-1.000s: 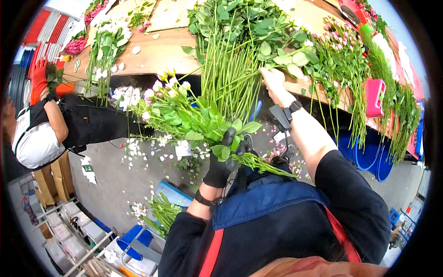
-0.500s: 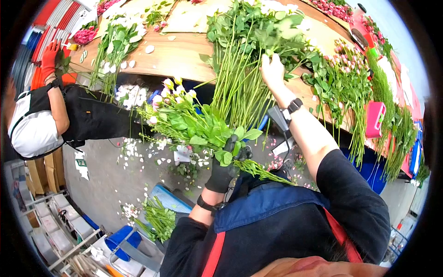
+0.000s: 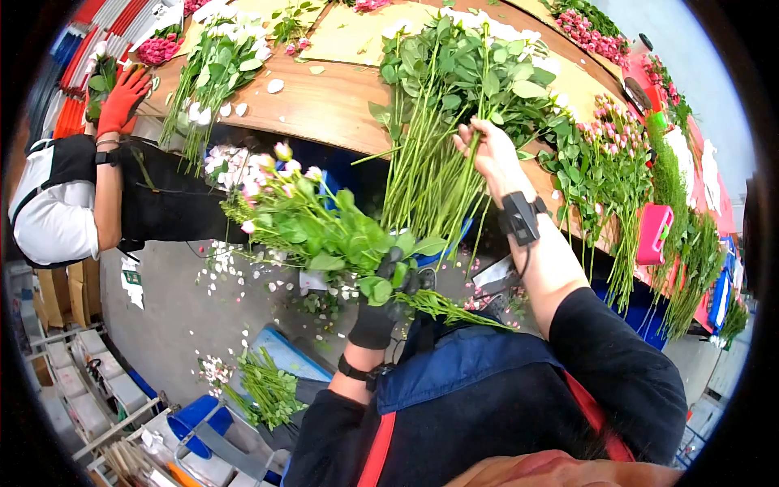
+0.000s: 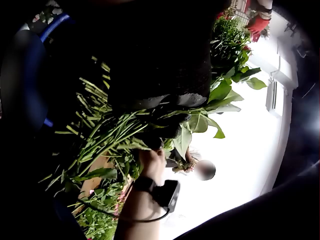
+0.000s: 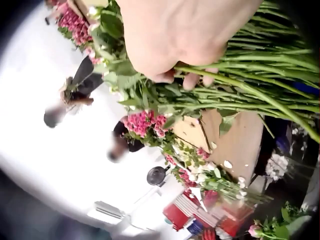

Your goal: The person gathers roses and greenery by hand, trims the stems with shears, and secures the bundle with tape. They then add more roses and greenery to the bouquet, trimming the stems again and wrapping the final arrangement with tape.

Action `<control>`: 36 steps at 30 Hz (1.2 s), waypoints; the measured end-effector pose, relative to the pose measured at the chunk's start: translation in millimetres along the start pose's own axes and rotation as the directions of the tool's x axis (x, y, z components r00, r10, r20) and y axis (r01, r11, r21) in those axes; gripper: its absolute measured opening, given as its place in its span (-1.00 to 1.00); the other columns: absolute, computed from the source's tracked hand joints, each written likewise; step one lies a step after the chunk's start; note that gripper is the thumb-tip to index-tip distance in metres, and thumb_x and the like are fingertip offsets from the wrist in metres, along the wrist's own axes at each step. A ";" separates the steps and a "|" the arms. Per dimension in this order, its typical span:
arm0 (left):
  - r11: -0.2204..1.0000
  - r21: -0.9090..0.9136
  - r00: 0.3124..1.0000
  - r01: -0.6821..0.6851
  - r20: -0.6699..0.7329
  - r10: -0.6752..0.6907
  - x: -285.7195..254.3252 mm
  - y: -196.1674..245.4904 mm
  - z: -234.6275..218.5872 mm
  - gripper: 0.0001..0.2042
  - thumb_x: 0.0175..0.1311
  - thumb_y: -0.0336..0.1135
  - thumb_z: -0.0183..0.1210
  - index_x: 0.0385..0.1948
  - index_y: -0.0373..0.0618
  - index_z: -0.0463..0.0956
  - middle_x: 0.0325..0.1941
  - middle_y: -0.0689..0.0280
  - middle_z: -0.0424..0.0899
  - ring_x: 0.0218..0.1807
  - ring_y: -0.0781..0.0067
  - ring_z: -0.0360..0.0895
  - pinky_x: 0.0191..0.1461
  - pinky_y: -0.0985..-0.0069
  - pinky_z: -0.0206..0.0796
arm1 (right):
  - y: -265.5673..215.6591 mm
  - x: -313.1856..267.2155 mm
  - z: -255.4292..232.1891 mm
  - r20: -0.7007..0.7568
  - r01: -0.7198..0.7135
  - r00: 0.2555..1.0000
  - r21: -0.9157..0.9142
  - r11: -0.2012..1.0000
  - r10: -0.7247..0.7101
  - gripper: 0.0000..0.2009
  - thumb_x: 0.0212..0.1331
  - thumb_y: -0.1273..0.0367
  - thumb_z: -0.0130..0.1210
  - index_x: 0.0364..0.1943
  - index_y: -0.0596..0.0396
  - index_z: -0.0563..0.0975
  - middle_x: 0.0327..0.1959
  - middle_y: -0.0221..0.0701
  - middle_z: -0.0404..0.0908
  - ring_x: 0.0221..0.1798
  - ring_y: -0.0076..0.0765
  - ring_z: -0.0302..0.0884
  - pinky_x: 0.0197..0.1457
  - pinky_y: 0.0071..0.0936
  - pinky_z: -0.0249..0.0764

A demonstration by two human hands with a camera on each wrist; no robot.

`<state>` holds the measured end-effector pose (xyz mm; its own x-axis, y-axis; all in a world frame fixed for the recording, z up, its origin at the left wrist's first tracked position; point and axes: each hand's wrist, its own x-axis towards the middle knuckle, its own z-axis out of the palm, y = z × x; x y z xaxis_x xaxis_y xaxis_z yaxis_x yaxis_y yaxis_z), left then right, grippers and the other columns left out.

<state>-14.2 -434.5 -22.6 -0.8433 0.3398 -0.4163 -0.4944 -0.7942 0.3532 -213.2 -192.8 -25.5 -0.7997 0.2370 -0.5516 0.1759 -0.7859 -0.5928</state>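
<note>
My left hand [image 3: 381, 304], in a black glove, grips a leafy bunch of pale pink roses [image 3: 300, 215] at waist height. The blooms point to the far left and the cut stems [image 3: 454, 310] stick out to the right. My bare right hand [image 3: 497, 158] is over the table's front edge, its thumb and fingers pinching a single green flower stem [image 3: 485, 77]. In the right wrist view that stem [image 5: 250, 90] runs from the fingers across a big pile of green stems [image 5: 280, 65]. The pile's leaves [image 3: 438, 65] lie on the table, its stems hanging over the edge.
On the wooden table [image 3: 341, 105] lie white flowers [image 3: 215, 69] at left and pink roses [image 3: 613, 134] at right. A pink container [image 3: 654, 233] stands near the right edge. Another person's red-gloved hand [image 3: 126, 99] is at left. Petals litter the floor [image 3: 182, 308]; a blue bucket [image 3: 191, 426] stands behind.
My right hand has drawn back from the leaves, now pinching a stem that stands out from the pile. The left hand keeps its bunch. The other person's red glove has moved toward the table.
</note>
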 end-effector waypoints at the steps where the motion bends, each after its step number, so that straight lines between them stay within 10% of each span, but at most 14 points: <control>1: 0.998 -0.049 0.998 0.047 0.042 -0.045 0.7 7.7 5.6 -0.78 0.38 -0.13 0.00 -0.26 -0.08 0.42 -0.71 0.45 0.24 -0.60 0.46 0.35 -0.32 0.38 0.34 | -7.3 3.1 -16.7 0.104 0.001 0.995 0.000 1.000 -0.001 -0.92 0.13 0.52 0.10 -0.32 0.16 0.44 -0.45 -0.44 0.45 -0.56 -0.43 0.36 -0.50 -0.43 0.38; 5: 0.998 0.056 0.999 0.034 0.033 -0.036 11.5 16.0 2.1 -0.78 0.39 -0.10 -0.03 -0.34 -0.02 0.38 -0.74 0.44 0.24 -0.63 0.41 0.34 -0.25 0.23 0.36 | -62.5 -52.6 -22.2 0.012 0.327 0.933 -0.448 0.832 -0.360 -0.86 0.19 0.37 0.14 -0.36 0.12 0.44 -0.52 -0.52 0.42 -0.66 -0.65 0.23 -0.65 -0.67 0.19; 11: 0.996 0.005 0.994 0.086 0.063 -0.086 39.4 4.2 37.5 -0.75 0.32 -0.14 0.09 -0.13 -0.09 0.45 -0.67 0.41 0.34 -0.64 0.45 0.36 -0.30 0.29 0.44 | -147.1 -84.5 -72.7 0.147 0.402 0.889 -0.704 0.586 -0.433 -0.84 0.22 0.31 0.13 -0.39 0.08 0.48 -0.56 -0.57 0.44 -0.70 -0.73 0.19 -0.69 -0.72 0.09; 15: 0.996 0.054 0.980 0.064 0.185 -0.073 77.1 -8.6 64.5 -0.62 0.30 -0.14 0.11 0.05 -0.13 0.40 -0.03 0.16 0.57 -0.58 0.47 0.46 -0.30 0.29 0.51 | -183.6 -120.2 -76.6 0.218 0.416 0.893 -0.733 0.538 -0.393 -0.86 0.20 0.34 0.14 -0.42 0.08 0.48 -0.58 -0.57 0.42 -0.72 -0.73 0.18 -0.67 -0.73 0.08; 20: 0.996 0.091 0.982 -0.010 0.187 -0.008 143.5 -70.3 74.4 -0.58 0.33 -0.08 0.06 0.12 -0.12 0.34 0.15 0.25 0.47 -0.40 0.44 0.53 -0.21 0.30 0.51 | -160.7 -137.1 -94.3 0.242 0.433 0.889 -0.717 0.546 -0.388 -0.87 0.16 0.40 0.16 -0.44 0.12 0.47 -0.56 -0.52 0.47 -0.68 -0.69 0.25 -0.63 -0.72 0.15; 25: 1.000 -0.018 0.879 -0.020 0.475 0.026 166.5 -100.3 78.5 -0.65 0.31 -0.12 0.07 0.00 -0.14 0.42 -0.11 0.32 0.56 -0.30 0.45 0.54 -0.07 0.35 0.49 | -104.2 -141.1 -111.3 0.251 0.408 0.905 -0.746 0.527 -0.345 -0.88 0.14 0.41 0.20 -0.43 0.14 0.52 -0.58 -0.49 0.51 -0.66 -0.66 0.35 -0.58 -0.71 0.24; 26: 0.922 0.281 0.852 -0.267 0.515 0.089 160.7 -99.3 77.2 -0.69 0.29 -0.25 0.05 0.02 -0.11 0.41 -0.08 0.28 0.55 -0.24 0.41 0.52 -0.02 0.38 0.43 | -90.7 -141.6 -115.3 0.281 0.448 0.885 -0.729 0.517 -0.371 -0.87 0.13 0.40 0.21 -0.36 0.18 0.55 -0.56 -0.49 0.53 -0.66 -0.67 0.36 -0.58 -0.70 0.26; 31: 0.970 0.241 0.921 0.029 0.371 -0.119 135.7 -106.6 92.2 -0.72 0.39 -0.31 -0.02 0.04 -0.21 0.43 -0.03 0.33 0.57 -0.06 0.57 0.51 0.03 0.59 0.36 | -49.1 -158.4 -133.9 0.422 0.557 0.798 -0.789 0.260 -0.430 -0.83 0.04 0.50 0.21 -0.25 0.20 0.58 -0.39 -0.51 0.53 -0.30 -0.59 0.40 -0.18 -0.62 0.35; 32: 0.988 0.122 0.926 0.097 0.352 -0.135 123.5 -105.5 95.2 -0.71 0.37 -0.29 0.01 0.04 -0.22 0.43 -0.01 0.32 0.56 -0.04 0.56 0.50 0.07 0.57 0.36 | -43.9 -164.6 -134.4 0.429 0.572 0.790 -0.773 0.274 -0.438 -0.83 0.04 0.51 0.20 -0.25 0.20 0.58 -0.39 -0.49 0.52 -0.30 -0.57 0.40 -0.17 -0.61 0.34; 33: 0.911 0.385 0.915 -0.147 0.402 -0.023 116.5 -111.4 89.5 -0.70 0.35 -0.29 0.02 0.03 -0.23 0.44 0.00 0.31 0.55 -0.04 0.55 0.51 0.08 0.57 0.36 | -40.3 -171.0 -135.6 0.436 0.587 0.781 -0.757 0.287 -0.446 -0.83 0.03 0.53 0.19 -0.24 0.21 0.58 -0.38 -0.48 0.52 -0.30 -0.56 0.40 -0.17 -0.61 0.34; 36: 0.985 0.112 0.887 0.128 0.431 -0.165 101.3 -106.5 91.4 -0.70 0.35 -0.33 0.00 0.04 -0.25 0.42 0.02 0.29 0.54 -0.01 0.50 0.50 0.10 0.54 0.37 | -41.8 -191.1 -143.0 0.404 0.574 0.801 -0.728 0.376 -0.441 -0.83 0.08 0.57 0.14 -0.22 0.25 0.57 -0.28 -0.43 0.53 -0.23 -0.53 0.43 -0.11 -0.58 0.35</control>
<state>-66.2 -269.4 -25.8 -0.7576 0.6493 -0.0662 -0.6189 -0.6826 0.3886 14.4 -123.6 20.8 -0.9504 0.3059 0.0566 0.0250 0.2564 -0.9663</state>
